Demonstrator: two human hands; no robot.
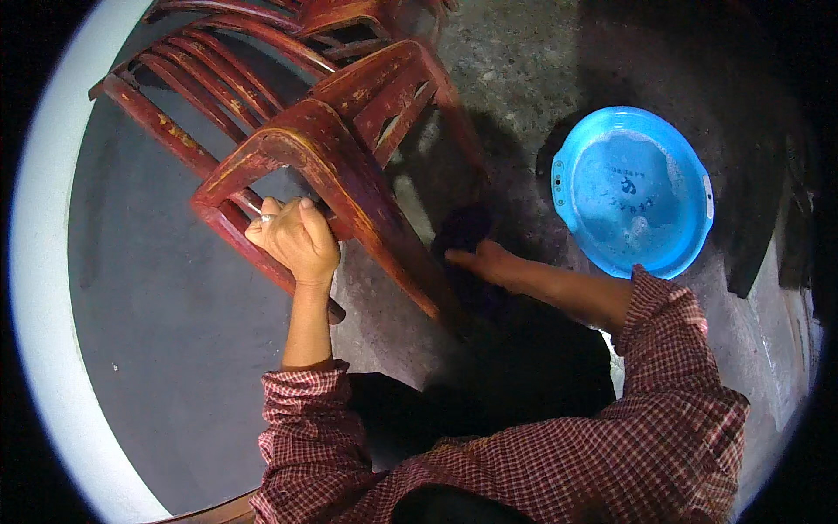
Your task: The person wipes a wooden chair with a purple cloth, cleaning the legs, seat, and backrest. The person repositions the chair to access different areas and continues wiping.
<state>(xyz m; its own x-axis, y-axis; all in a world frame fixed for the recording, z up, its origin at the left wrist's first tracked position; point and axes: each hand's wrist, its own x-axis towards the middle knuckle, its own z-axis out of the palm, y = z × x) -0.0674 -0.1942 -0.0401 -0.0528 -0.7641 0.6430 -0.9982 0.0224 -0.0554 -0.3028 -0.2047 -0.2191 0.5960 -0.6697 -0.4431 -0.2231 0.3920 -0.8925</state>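
Note:
A worn red-painted wooden chair (pixel 366 190) with chipped edges stands tilted before me. My left hand (pixel 298 236), a ring on one finger, is closed around a part of its frame; the gripped part is mostly hidden behind the fist. My right hand (pixel 488 262) is low beside the chair's lower right end, in deep shadow. A dark purplish cloth (pixel 465 229) appears to be at its fingers, though the shadow hides much of the hold. To the right, a light blue plastic basin (pixel 628 190) holds water with some suds and bears printed writing on its bottom.
Another red wooden chair (pixel 347 16) stands behind the first, at the top. A grey wall panel (pixel 163 327) with a white border (pixel 46 262) runs along the left. Dark long pieces (pixel 753 249) lie at the far right on the concrete floor (pixel 504 65).

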